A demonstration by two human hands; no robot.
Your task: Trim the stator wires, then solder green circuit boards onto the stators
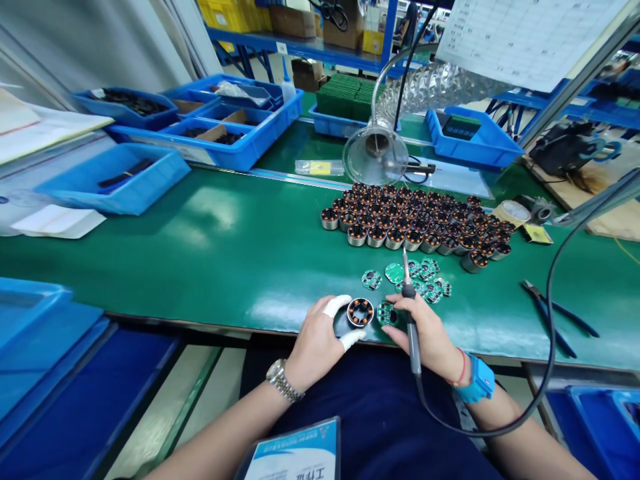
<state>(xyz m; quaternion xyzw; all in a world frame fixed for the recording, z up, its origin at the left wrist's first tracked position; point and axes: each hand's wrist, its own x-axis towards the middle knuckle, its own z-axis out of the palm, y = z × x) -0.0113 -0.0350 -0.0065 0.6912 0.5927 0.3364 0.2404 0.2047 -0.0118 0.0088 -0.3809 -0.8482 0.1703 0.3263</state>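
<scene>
My left hand (pixel 316 343), with white covers on thumb and index finger, is curled around a round motor stator (pixel 361 324) with copper windings, near the bench's front edge. Just right of it, a small round green circuit board (pixel 385 313) sits between the thumb and a finger of my right hand (pixel 431 337). That same hand also holds a soldering iron (pixel 413 337), its tip pointing away from me over the loose boards. Board and stator are close together but apart. Beyond the hands lie several loose circuit boards (pixel 429 291), and behind them many stators (pixel 395 223) stand in rows.
Cutting pliers (pixel 553 319) lie at the right, near the iron's cable (pixel 551 320). A clear fume funnel (pixel 375 157) hangs behind the stators. Blue bins (pixel 117 190) stand at the left and a blue tray (pixel 475 143) at the back right. The bench's front edge is near my body.
</scene>
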